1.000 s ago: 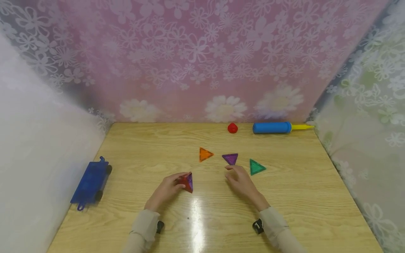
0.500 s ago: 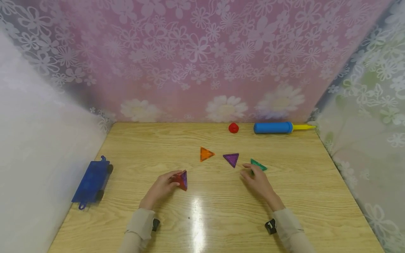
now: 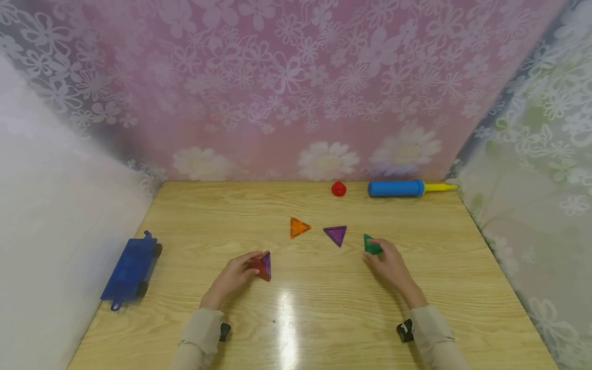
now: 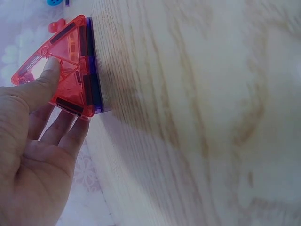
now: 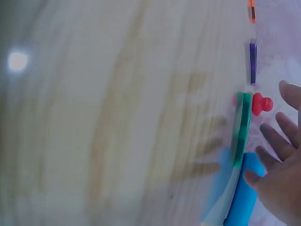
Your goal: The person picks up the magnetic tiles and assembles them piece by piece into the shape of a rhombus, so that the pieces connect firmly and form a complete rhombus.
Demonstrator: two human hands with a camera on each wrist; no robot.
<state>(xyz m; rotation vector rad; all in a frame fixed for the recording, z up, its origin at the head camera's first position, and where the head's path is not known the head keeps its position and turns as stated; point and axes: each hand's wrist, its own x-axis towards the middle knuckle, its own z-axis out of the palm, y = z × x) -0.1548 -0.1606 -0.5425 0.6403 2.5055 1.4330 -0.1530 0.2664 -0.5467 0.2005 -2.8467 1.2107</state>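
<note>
My left hand (image 3: 234,277) grips a see-through red triangular magnetic tile (image 4: 70,70), thumb across its face and fingers behind. A purple tile (image 4: 94,66) stands joined along the red one's side, close at the tabletop. To the right, my right hand (image 3: 392,264) is over a green triangular tile (image 3: 371,245), partly covering it in the head view. In the right wrist view its fingers are spread and loosely bent above the green tile, which lies flat. Left of that lie a flat purple triangle (image 3: 335,235) and an orange triangle (image 3: 299,227).
Along the back edge of the wooden table (image 3: 208,205) are a small red knob-shaped piece (image 3: 339,188) and a blue pump (image 3: 396,188) with a yellow nozzle. A blue wheeled toy base (image 3: 131,268) sits at the left edge. Flowered cloth walls enclose the table.
My right hand has moved right, from beside the flat purple triangle to over the green one. My left hand has shifted slightly left with the joined red and purple tiles.
</note>
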